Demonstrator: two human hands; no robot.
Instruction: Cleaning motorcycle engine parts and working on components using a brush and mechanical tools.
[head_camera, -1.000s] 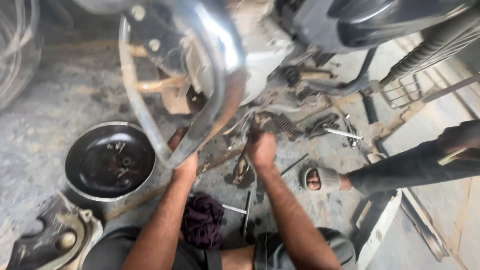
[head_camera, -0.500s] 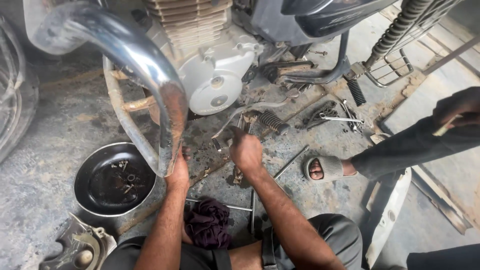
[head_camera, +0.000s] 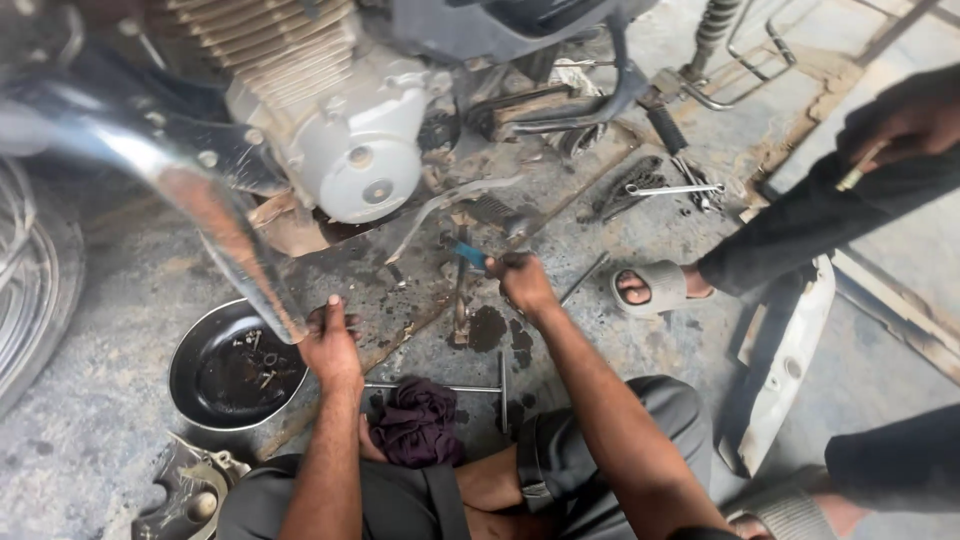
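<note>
The right hand (head_camera: 522, 282) is closed around a tool with a blue handle (head_camera: 470, 256), held low on the oily floor (head_camera: 120, 300) just below the motorcycle engine (head_camera: 340, 130); the tool's working end is hidden behind the fist. The left hand (head_camera: 328, 340) rests with fingers curled beside the chrome exhaust pipe (head_camera: 200, 200) (whether it grips anything cannot be told). A black pan (head_camera: 235, 368) of small, blurred parts sits just left. Another person's sandalled foot (head_camera: 650, 290) stands nearby.

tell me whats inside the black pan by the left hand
The black pan holds several small bolts in dark oil. The left hand covers its right rim.
</note>
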